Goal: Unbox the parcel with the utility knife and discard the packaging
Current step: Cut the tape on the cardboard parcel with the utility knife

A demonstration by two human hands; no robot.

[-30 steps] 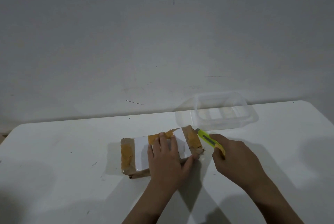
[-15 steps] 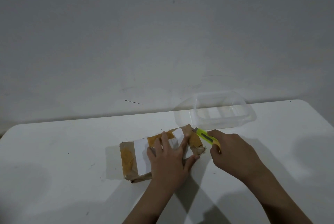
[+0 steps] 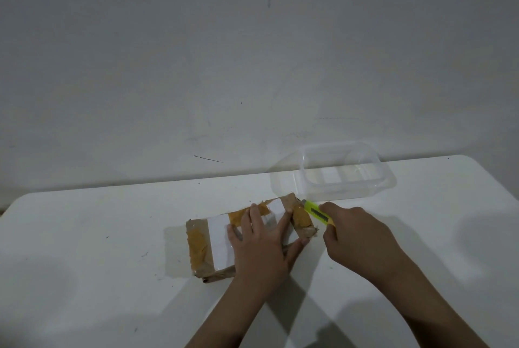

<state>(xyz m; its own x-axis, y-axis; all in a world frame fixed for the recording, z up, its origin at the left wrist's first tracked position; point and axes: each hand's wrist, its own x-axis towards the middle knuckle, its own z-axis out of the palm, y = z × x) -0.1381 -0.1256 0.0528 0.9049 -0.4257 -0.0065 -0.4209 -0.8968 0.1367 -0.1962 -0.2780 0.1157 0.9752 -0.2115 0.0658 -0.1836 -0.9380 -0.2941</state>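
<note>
The parcel [image 3: 247, 238] lies flat near the middle of the white table [image 3: 84, 235], wrapped in brown paper with yellow-brown tape and white labels. The left hand [image 3: 264, 246] presses down on its top, fingers straight and spread, thumb against the near right edge. The right hand [image 3: 356, 238] grips the yellow-green utility knife [image 3: 318, 212], fingers curled round the handle, tip at the parcel's far right corner; the blade itself is too small to make out. The step in hand appears to be slitting the tape at the right end. Keep the cut shallow, guide it along the seam, and draw it away from the left thumb, which sits close to the cutting line. A clear plastic container [image 3: 342, 176] stands just beyond the parcel
</note>
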